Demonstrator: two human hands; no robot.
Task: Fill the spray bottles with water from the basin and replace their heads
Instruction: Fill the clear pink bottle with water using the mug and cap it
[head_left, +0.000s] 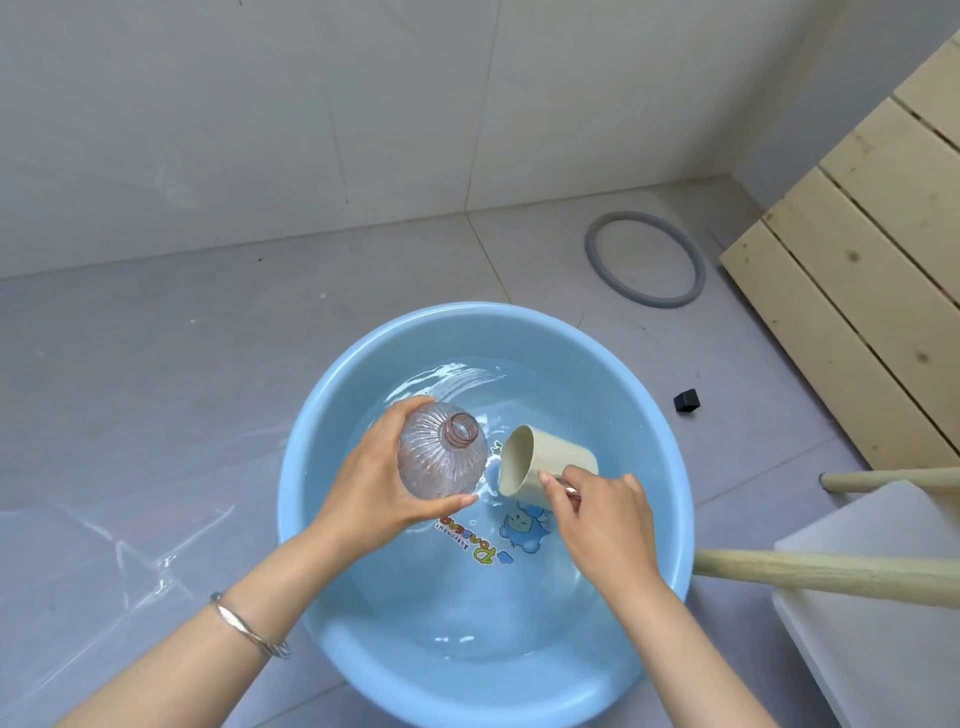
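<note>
A light blue basin (311, 441) holding water stands on the floor below me. My left hand (374, 483) grips a clear ribbed spray bottle (439, 457) over the water; it has no head on and its open neck points up toward me. My right hand (602, 514) holds a beige cup (545, 462) by its handle. The cup is tipped on its side, its mouth facing the bottle, just right of it. No spray head is in view.
A grey rubber ring (644, 260) lies on the grey floor beyond the basin. A small black cube (687, 401) sits right of the basin. Pale wooden slats (857, 270) lean at the right. A white stool (883, 597) with wooden legs stands at the lower right, touching the basin's rim.
</note>
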